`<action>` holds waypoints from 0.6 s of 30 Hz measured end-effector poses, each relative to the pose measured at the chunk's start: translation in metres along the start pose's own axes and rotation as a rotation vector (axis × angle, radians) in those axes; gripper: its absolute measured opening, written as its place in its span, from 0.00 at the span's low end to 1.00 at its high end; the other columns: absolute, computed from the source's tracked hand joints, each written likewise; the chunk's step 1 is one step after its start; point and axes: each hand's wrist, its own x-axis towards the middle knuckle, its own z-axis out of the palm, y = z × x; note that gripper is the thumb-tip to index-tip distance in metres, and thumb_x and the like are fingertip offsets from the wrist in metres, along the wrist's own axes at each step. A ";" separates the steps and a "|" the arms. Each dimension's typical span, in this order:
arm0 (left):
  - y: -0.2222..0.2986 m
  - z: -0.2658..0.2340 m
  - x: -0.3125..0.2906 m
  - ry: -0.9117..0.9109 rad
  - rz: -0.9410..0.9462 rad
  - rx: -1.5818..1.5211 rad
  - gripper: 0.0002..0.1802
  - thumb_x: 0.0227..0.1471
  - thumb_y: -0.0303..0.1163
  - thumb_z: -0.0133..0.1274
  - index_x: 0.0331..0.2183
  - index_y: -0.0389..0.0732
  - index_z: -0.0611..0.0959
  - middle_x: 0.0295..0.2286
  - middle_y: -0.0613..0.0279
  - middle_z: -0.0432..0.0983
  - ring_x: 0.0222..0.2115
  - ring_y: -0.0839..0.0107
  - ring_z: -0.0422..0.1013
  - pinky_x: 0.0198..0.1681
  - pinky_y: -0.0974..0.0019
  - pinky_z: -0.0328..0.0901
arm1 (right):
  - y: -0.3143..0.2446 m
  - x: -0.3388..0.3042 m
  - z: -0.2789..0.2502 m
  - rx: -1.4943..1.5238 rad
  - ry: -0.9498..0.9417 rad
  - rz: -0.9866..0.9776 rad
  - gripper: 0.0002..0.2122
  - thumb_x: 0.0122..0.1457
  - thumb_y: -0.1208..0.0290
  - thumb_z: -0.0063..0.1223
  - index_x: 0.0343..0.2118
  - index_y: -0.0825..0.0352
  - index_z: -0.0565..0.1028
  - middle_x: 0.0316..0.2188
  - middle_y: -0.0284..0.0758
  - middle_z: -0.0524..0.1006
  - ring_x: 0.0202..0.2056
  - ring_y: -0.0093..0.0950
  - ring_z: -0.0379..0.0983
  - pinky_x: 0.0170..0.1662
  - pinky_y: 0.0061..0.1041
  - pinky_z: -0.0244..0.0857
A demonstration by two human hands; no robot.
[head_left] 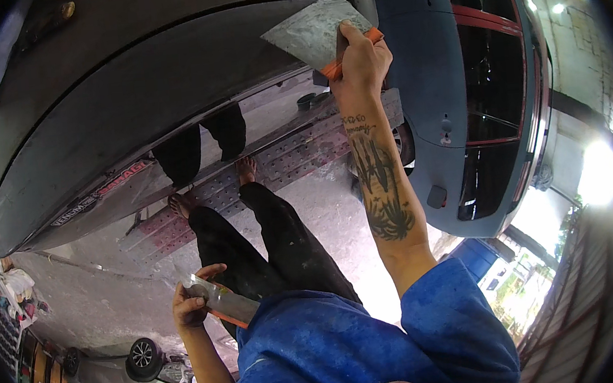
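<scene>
My right hand (362, 59) is stretched far forward, its fingers closed on a wide, flat metal putty spreader (311, 34) with an orange back edge. Grey smears cover the blade, which is up against or just over the dark grey car panel (186, 63); I cannot tell whether they touch. Low on the left, near my body, my left hand (191, 304) grips a second flat metal spreader (229, 304), also edged in orange. Its thumb lies across the plate, and the far end of the plate meets my blue shirt.
I stand barefoot on a perforated metal plank (296, 152) beside the panel. A blue-grey car body (420, 72) with dark windows stands at the right. A small dark container (306, 102) sits beyond the plank. At the lower left is a silver car (119, 379).
</scene>
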 end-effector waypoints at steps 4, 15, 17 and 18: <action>0.001 -0.001 -0.003 -0.018 -0.015 -0.008 0.40 0.29 0.32 0.62 0.45 0.17 0.71 0.47 0.29 0.66 0.33 0.46 0.76 0.39 0.49 0.72 | 0.005 0.001 0.000 0.065 -0.023 -0.010 0.09 0.54 0.77 0.53 0.38 0.72 0.70 0.34 0.39 0.73 0.32 0.28 0.73 0.33 0.27 0.70; 0.000 -0.007 -0.006 -0.052 0.020 -0.024 0.38 0.30 0.32 0.61 0.43 0.16 0.72 0.48 0.28 0.65 0.34 0.45 0.76 0.39 0.48 0.72 | 0.011 0.015 0.003 0.017 0.014 -0.048 0.07 0.53 0.78 0.54 0.34 0.72 0.70 0.29 0.37 0.73 0.27 0.27 0.72 0.28 0.29 0.70; -0.001 -0.005 -0.006 -0.019 0.010 0.002 0.38 0.30 0.32 0.61 0.43 0.16 0.72 0.48 0.28 0.65 0.33 0.45 0.76 0.38 0.48 0.72 | 0.008 0.021 -0.001 -0.014 -0.044 -0.037 0.07 0.54 0.79 0.54 0.34 0.73 0.70 0.31 0.38 0.73 0.28 0.28 0.75 0.28 0.31 0.73; -0.001 -0.005 -0.006 -0.015 0.017 0.008 0.38 0.30 0.32 0.61 0.43 0.16 0.72 0.48 0.28 0.65 0.33 0.45 0.76 0.38 0.48 0.72 | 0.004 0.027 -0.005 -0.036 0.007 -0.036 0.07 0.54 0.79 0.55 0.34 0.72 0.70 0.31 0.38 0.73 0.28 0.28 0.75 0.28 0.31 0.73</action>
